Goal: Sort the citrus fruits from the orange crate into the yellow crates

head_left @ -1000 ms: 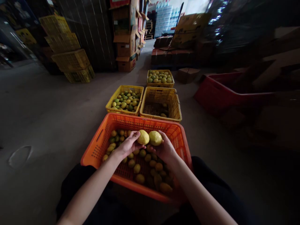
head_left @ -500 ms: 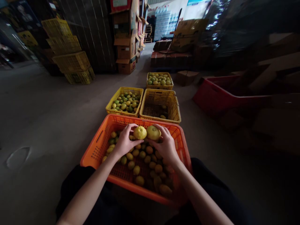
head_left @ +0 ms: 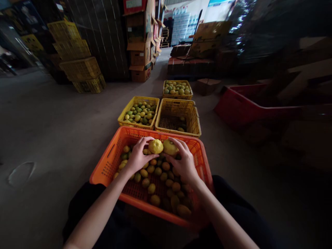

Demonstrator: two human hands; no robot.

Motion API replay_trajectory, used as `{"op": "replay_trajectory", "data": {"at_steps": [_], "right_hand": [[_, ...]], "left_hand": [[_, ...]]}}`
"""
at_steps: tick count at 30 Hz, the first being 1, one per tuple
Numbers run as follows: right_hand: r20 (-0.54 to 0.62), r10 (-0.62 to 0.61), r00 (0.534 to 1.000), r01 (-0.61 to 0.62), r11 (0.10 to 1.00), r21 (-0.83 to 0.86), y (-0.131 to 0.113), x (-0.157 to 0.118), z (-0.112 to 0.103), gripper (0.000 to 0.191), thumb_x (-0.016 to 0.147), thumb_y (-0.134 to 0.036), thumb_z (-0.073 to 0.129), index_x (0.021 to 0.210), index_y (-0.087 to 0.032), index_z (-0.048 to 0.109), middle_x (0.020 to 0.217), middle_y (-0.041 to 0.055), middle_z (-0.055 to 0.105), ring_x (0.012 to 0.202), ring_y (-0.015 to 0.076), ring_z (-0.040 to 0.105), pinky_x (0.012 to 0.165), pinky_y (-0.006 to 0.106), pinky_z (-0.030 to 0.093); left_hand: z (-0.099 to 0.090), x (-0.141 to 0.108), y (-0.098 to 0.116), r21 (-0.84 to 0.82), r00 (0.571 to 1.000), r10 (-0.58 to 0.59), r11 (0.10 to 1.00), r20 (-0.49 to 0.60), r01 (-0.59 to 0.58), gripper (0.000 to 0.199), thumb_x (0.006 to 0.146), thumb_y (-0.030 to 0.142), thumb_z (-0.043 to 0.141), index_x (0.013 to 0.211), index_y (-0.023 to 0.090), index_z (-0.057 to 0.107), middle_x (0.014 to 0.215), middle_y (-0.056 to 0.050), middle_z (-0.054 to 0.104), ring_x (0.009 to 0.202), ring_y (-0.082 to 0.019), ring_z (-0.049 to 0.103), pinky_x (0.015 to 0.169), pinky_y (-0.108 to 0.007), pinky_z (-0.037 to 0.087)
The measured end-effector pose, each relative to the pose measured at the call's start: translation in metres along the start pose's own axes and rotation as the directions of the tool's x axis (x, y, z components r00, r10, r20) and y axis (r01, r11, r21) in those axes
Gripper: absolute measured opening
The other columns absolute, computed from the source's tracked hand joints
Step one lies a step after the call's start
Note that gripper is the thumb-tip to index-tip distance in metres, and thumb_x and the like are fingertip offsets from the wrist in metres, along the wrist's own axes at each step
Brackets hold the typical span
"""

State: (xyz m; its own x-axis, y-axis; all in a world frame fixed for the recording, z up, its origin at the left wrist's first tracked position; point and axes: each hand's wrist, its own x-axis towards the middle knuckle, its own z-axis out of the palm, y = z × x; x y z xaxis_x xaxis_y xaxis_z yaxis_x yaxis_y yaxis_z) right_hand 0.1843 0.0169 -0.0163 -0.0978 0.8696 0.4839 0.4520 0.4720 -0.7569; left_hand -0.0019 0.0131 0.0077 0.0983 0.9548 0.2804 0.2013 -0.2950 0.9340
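As seen in head view, pinches one yellow fruit in left hand and a second fruit in right hand, each between thumb and fingers. Holds the two close side by side over orange crate with loose fruit inside, yellow crates just beyond. Probably handles light, firm, fairly smooth; may bruise if squeezed. Best to grasp around the widest part.

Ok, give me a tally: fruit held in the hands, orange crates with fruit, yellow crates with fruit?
Held fruit: 2
Orange crate: 1
Yellow crates: 3
Total: 6
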Motion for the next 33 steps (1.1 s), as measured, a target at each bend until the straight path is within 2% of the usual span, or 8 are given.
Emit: {"op": "replay_trajectory", "data": {"at_steps": [6,10,13,15,20,25,29,33], "right_hand": [[0.004,0.004,1.000,-0.004,1.000,0.015,-0.001,0.000,0.000,0.049,0.076,-0.025,0.062,0.123,-0.033,0.051,0.120,0.0067,0.050,0.112,0.0259,0.050,0.097,0.044,0.040],[-0.014,0.122,0.992,-0.119,0.985,0.122,0.000,-0.002,0.003,0.054,0.069,-0.028,0.069,0.120,-0.030,0.050,0.120,0.0072,0.052,0.109,0.0266,0.050,0.095,0.046,0.042],[-0.034,0.297,0.954,-0.272,0.911,0.310,0.003,-0.003,0.005,0.063,0.058,-0.030,0.077,0.114,-0.028,0.047,0.113,0.0066,0.056,0.097,0.0243,0.057,0.082,0.042,0.050],[-0.010,0.359,0.933,-0.324,0.853,0.408,0.003,-0.003,0.005,0.063,0.053,-0.028,0.080,0.107,-0.028,0.047,0.107,0.0046,0.058,0.088,0.0216,0.059,0.075,0.037,0.053],[0.054,0.361,0.931,-0.320,0.737,0.596,-0.004,0.005,0.001,0.060,0.050,-0.021,0.081,0.101,-0.027,0.050,0.102,0.0005,0.060,0.090,0.0176,0.060,0.077,0.030,0.052],[0.157,0.314,0.936,-0.335,0.666,0.666,-0.012,0.011,-0.010,0.057,0.055,-0.018,0.078,0.106,-0.029,0.055,0.111,0.0003,0.062,0.102,0.0189,0.059,0.087,0.033,0.049],[0.197,0.347,0.917,-0.376,0.587,0.717,-0.013,0.010,-0.016,0.046,0.061,-0.019,0.075,0.102,-0.028,0.056,0.110,0.0007,0.064,0.098,0.0200,0.061,0.084,0.035,0.050],[0.274,0.391,0.878,-0.450,0.483,0.751,-0.014,0.012,-0.018,0.042,0.061,-0.020,0.074,0.100,-0.026,0.058,0.105,0.0010,0.067,0.096,0.0207,0.062,0.080,0.033,0.050]], "left_hand": [[0.000,0.000,0.001,-0.012,1.000,-0.015,1.000,-0.001,0.015,0.049,0.057,0.022,0.079,0.102,0.023,0.060,0.109,-0.006,0.058,0.098,-0.021,0.055,0.092,-0.033,0.043],[0.000,0.000,-0.003,-0.071,0.998,-0.061,0.996,-0.003,0.061,0.052,0.055,0.021,0.080,0.103,0.022,0.059,0.111,-0.007,0.059,0.100,-0.022,0.056,0.092,-0.033,0.044],[0.000,0.001,-0.008,-0.150,0.995,-0.098,0.984,0.014,0.099,0.055,0.057,0.020,0.079,0.108,0.022,0.058,0.114,-0.007,0.058,0.099,-0.020,0.057,0.090,-0.030,0.046],[0.000,0.002,-0.010,-0.206,0.992,-0.127,0.970,0.028,0.130,0.056,0.059,0.019,0.078,0.111,0.022,0.057,0.116,-0.007,0.057,0.096,-0.018,0.059,0.088,-0.030,0.047],[-0.003,0.007,-0.005,-0.366,0.976,-0.212,0.905,0.058,0.218,0.058,0.056,0.014,0.078,0.110,0.020,0.057,0.118,-0.007,0.057,0.095,-0.017,0.060,0.088,-0.029,0.048],[-0.010,0.009,-0.006,-0.472,0.963,-0.266,0.845,0.041,0.253,0.049,0.057,0.014,0.078,0.101,0.019,0.057,0.113,-0.005,0.059,0.092,-0.015,0.061,0.089,-0.031,0.047],[-0.013,0.010,-0.010,-0.556,0.963,-0.259,0.790,0.078,0.258,0.045,0.059,0.018,0.078,0.101,0.018,0.061,0.111,-0.005,0.061,0.100,-0.018,0.059,0.089,-0.030,0.046],[-0.012,0.010,-0.010,-0.660,0.932,-0.344,0.676,0.111,0.328,0.041,0.060,0.022,0.077,0.098,0.016,0.063,0.104,-0.005,0.064,0.093,-0.017,0.061,0.078,-0.027,0.052]]}}
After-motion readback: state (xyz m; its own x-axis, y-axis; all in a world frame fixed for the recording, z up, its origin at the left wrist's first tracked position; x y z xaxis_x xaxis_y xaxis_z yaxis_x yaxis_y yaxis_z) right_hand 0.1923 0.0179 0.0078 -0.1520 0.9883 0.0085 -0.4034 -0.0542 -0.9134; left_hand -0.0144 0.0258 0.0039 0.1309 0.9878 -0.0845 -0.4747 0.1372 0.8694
